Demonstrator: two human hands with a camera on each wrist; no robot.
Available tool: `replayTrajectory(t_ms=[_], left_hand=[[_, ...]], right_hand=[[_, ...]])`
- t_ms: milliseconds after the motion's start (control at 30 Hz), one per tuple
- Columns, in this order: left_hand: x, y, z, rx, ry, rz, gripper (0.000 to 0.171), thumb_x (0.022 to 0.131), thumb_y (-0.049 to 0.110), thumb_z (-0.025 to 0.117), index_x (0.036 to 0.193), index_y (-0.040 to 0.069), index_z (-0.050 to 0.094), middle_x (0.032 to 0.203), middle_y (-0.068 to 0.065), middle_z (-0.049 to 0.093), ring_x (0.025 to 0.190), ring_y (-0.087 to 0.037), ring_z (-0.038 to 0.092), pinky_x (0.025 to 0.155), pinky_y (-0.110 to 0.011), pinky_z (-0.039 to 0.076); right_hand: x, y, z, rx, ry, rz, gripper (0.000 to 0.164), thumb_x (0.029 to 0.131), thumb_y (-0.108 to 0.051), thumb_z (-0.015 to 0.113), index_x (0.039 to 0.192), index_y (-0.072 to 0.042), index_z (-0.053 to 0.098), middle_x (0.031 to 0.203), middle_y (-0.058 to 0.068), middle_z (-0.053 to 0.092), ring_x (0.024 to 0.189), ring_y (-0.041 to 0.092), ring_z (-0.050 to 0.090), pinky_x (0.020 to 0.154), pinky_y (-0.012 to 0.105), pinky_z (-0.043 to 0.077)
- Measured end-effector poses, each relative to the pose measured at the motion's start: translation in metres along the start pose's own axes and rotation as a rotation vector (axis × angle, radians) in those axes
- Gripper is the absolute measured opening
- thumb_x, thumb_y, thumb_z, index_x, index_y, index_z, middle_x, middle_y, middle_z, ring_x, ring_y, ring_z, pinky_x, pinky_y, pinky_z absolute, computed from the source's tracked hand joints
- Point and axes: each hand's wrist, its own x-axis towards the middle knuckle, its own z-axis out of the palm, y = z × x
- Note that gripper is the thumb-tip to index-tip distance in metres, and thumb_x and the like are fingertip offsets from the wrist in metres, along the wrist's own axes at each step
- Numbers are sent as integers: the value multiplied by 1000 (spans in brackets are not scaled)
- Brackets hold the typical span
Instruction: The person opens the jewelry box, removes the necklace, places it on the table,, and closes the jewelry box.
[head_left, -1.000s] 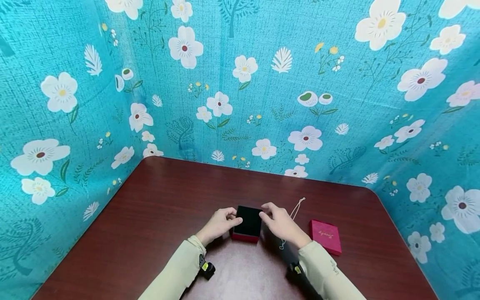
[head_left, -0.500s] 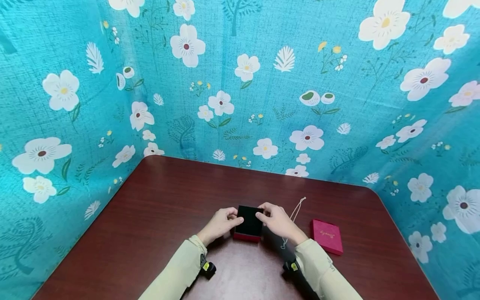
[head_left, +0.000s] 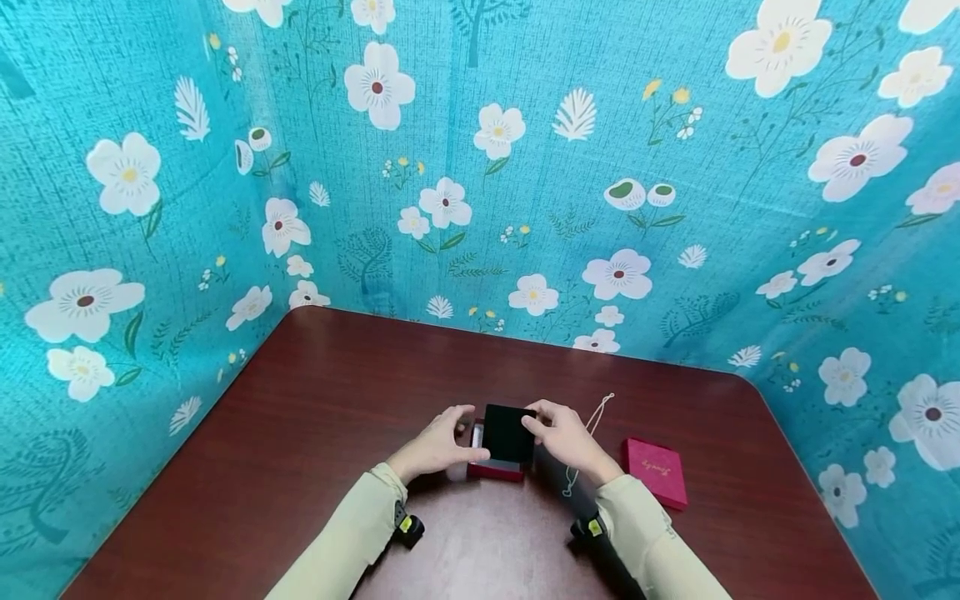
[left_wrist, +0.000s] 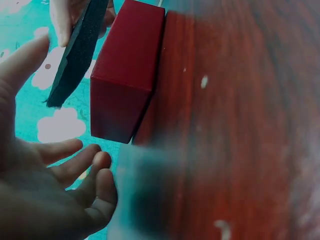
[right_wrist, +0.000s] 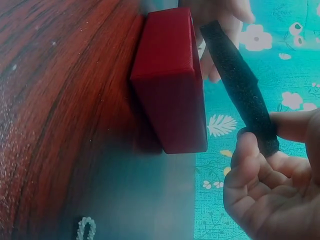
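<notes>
A black foam insert (head_left: 510, 432) is tilted just above the red jewelry box base (head_left: 495, 473), whose pale inside shows at the left and front. My right hand (head_left: 566, 435) pinches the insert at its right edge between thumb and fingers; the right wrist view shows the foam (right_wrist: 240, 82) slanting over the box's open side. On the left of the box, my left hand (head_left: 435, 446) has its fingers spread, with the thumb near the insert's lower left corner. The left wrist view shows a gap between this hand (left_wrist: 55, 175) and the foam (left_wrist: 77, 55).
The pinkish-red box lid (head_left: 656, 472) with gold lettering lies at the right on the dark wooden table (head_left: 360, 375). A thin pale necklace (head_left: 600, 410) runs behind and below my right wrist. Flowered blue cloth (head_left: 450, 250) encloses the table at the back and sides.
The black insert has come up out of the box and shifted slightly right in my right hand, baring the inside. My left hand has let go and spread its fingers.
</notes>
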Motion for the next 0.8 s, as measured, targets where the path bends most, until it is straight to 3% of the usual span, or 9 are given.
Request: replayTrajectory(t_ms=[133, 267, 400, 600, 800], left_hand=[[1, 0, 2, 59, -64, 0, 97, 73, 46, 78, 146, 6, 29, 141, -12, 39, 123, -27, 42, 95, -46, 39], [3, 0, 6, 120, -76, 28, 105, 67, 39, 84, 147, 5, 26, 145, -12, 35, 127, -28, 36, 98, -45, 37], [6, -1, 10, 182, -67, 51, 111, 62, 31, 88, 148, 6, 24, 146, -10, 33, 129, -29, 32, 101, -44, 34], [8, -3, 14, 245, -30, 70, 105, 62, 25, 88, 146, 6, 29, 140, -9, 41, 125, -28, 37, 100, -42, 35], [6, 1, 15, 229, -8, 31, 101, 63, 27, 87, 145, 5, 31, 139, -10, 41, 124, -27, 38, 98, -43, 37]], right_hand=[[1, -2, 1, -16, -10, 6, 12, 94, -17, 59, 103, -12, 65, 69, 2, 57, 67, 28, 58, 53, 29, 39], [2, -3, 2, -25, -23, 3, 12, 94, -18, 59, 103, -13, 65, 67, 2, 56, 65, 25, 57, 51, 29, 38], [2, -2, 3, -26, -38, 18, 12, 95, -19, 59, 102, -13, 66, 66, 2, 56, 62, 20, 54, 50, 29, 38], [2, -1, 3, -18, -57, 38, 13, 95, -20, 58, 102, -13, 66, 67, 3, 55, 60, 18, 51, 52, 31, 38], [4, -2, 3, -25, -68, 48, 13, 94, -19, 59, 103, -11, 65, 67, 3, 54, 59, 18, 50, 53, 32, 39]])
